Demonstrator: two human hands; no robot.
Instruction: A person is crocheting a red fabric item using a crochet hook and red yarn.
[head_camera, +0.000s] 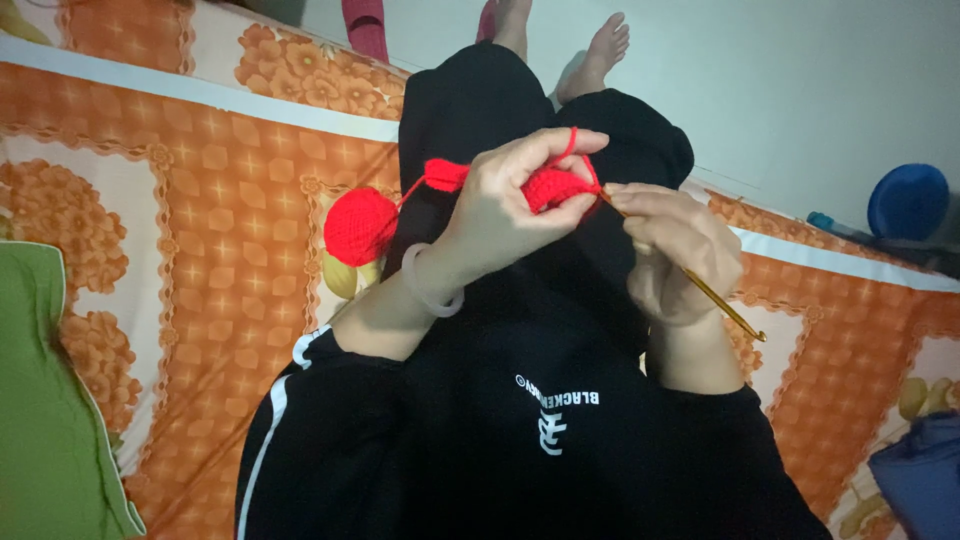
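Note:
My left hand (515, 205) pinches a small red crocheted piece (553, 186), with a strand of red yarn looped over its forefinger. A pale bangle (428, 290) sits on that wrist. My right hand (670, 250) grips a golden crochet hook (722, 303), its tip pushed into the red piece. A red yarn ball (360, 226) lies on the bed sheet to the left of my knee, its strand running up to the work. Both hands hover over my black-clad lap and raised legs (520, 110).
An orange floral bed sheet (210, 200) covers the surface around me. A green cloth (40, 400) lies at the left edge. A blue round object (908, 200) sits at the far right, a dark blue item (925, 470) at the lower right. My bare feet (595, 55) rest on a pale floor.

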